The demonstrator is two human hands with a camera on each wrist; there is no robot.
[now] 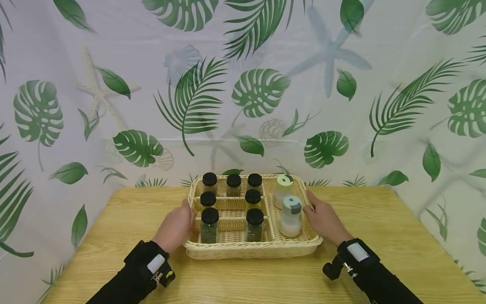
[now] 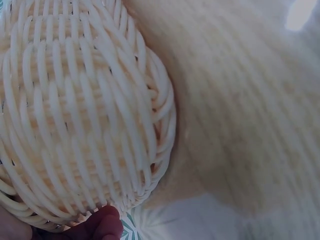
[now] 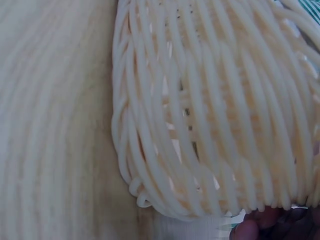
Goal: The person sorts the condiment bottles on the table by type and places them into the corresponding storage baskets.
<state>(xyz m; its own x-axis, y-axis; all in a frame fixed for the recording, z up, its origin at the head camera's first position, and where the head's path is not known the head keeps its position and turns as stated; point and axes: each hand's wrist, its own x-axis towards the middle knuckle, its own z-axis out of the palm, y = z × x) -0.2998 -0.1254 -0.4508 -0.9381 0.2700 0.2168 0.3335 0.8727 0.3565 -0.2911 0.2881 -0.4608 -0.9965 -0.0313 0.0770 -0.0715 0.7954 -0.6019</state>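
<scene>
A cream woven basket (image 1: 250, 252) with compartments sits at the middle of the table, long side toward me. My left hand (image 1: 176, 226) grips its left end and my right hand (image 1: 326, 219) grips the right end. Several glass jars with black lids (image 1: 209, 230) stand in the left compartments. The wide right compartment holds a clear bottle with a pale blue-grey cap (image 1: 291, 219) and, behind it, one with a pale green cap (image 1: 284, 190). Both wrist views show the basket's woven end walls (image 2: 85, 100) close up, with curled fingertips (image 2: 107, 225) at the lower edge.
A light wood-grain table (image 1: 250, 280) extends to both sides of the basket. Behind it hangs a white cloth (image 1: 243, 122) printed with green leaves and starfish, near the table's far edge. Black wrist cameras (image 1: 165, 274) are strapped to both forearms.
</scene>
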